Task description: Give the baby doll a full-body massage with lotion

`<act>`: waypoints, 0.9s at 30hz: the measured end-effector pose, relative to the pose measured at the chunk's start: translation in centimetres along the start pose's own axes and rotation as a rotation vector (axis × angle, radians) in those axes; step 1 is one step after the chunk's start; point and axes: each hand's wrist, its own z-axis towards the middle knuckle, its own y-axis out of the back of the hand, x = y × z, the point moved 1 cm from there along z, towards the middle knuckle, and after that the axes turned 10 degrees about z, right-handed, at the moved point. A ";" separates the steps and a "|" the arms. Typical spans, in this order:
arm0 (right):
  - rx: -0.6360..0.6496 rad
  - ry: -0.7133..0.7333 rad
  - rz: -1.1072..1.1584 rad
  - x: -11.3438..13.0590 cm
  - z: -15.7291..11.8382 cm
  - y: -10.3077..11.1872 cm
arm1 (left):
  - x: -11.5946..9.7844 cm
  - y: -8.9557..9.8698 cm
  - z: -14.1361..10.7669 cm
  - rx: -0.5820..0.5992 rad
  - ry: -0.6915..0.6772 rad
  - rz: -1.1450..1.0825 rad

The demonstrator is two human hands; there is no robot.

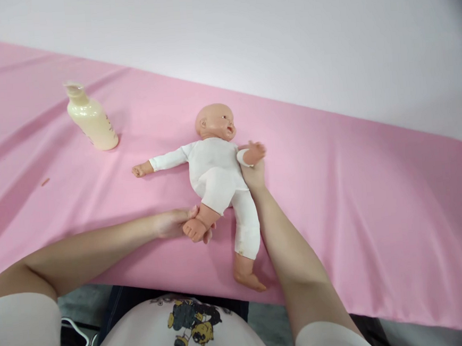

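Note:
A baby doll (216, 163) with a soft white cloth body lies on its back on the pink cloth, its head turned to the right. My left hand (179, 222) is closed around the doll's bare lower leg, thumb on the near side and fingertips showing below it. That leg is raised and bent, while the other stretches toward the table edge. At the doll's right-hand side, my right hand (254, 174) reaches in under its arm and against the torso. The fingers of this hand are mostly hidden behind the doll.
A pump bottle (93, 120) of pale yellow liquid stands at the back left. A small brownish piece (45, 181) lies on the pink cloth (362, 210) at the left. Behind the cloth rises a white surface (284, 41). The table's front edge runs close to my body.

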 end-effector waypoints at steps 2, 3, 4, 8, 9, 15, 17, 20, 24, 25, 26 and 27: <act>-0.119 -0.147 0.181 -0.7 -0.1 0.0 | -0.2 -0.3 -0.3 0.155 0.036 0.010; -0.174 -0.200 0.261 -1.1 -0.1 0.0 | -0.3 -0.4 -0.5 0.244 0.060 0.025; -0.225 -0.239 0.329 -1.5 -0.1 0.1 | -0.3 -0.4 -0.6 0.325 0.087 0.052; -0.383 -0.318 0.521 -2.9 0.1 0.2 | -0.4 -0.2 -1.1 0.548 0.215 0.251; -0.396 -0.326 0.556 -3.1 0.2 0.1 | -0.4 -0.1 -1.1 0.604 0.253 0.297; -0.407 -0.294 0.535 -2.4 0.3 0.1 | 0.3 -0.4 -1.0 0.462 0.172 0.211; -0.376 -0.253 0.443 -1.6 0.1 0.0 | 0.4 -0.5 -0.9 0.392 0.107 0.084; -0.297 -0.191 0.300 -0.5 -0.2 -0.1 | 0.3 -0.5 -0.8 0.327 0.042 -0.051; -0.148 -0.151 0.161 -0.2 -0.4 -0.3 | 0.2 -0.3 -0.6 0.220 -0.021 -0.124; -0.115 -0.124 0.121 -0.3 -0.4 -0.3 | 0.2 -0.3 -0.6 0.204 -0.029 -0.136; -0.077 -0.084 0.074 -0.4 -0.4 -0.2 | 0.2 -0.3 -0.5 0.194 -0.034 -0.151; -0.037 -0.030 0.018 -0.4 -0.3 -0.2 | 0.1 -0.3 -0.5 0.188 -0.034 -0.167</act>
